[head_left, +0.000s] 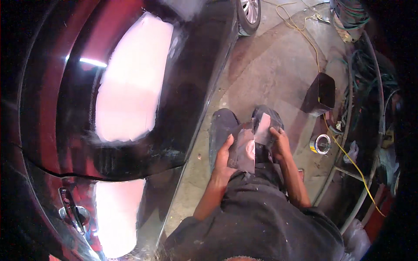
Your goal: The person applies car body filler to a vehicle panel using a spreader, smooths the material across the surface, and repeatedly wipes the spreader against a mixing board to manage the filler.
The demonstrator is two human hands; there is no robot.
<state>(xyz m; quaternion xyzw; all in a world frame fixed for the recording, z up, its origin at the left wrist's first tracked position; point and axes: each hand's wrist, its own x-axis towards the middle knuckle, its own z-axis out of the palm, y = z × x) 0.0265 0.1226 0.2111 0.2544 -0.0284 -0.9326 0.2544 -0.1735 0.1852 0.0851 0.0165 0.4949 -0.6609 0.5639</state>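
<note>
dark shirt point(261, 222) | left hand point(224, 152) – right hand point(278, 141) – both grips grasping sandpaper sheet point(246, 148)

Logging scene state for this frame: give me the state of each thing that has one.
left hand: gripping the sheet's left edge
right hand: gripping the sheet's right end
sandpaper sheet: bent, held over the knees
car body: dark red, pale filler patches, door handle fitted
tape roll: flat on floor
yellow cord: loose across floor
</note>
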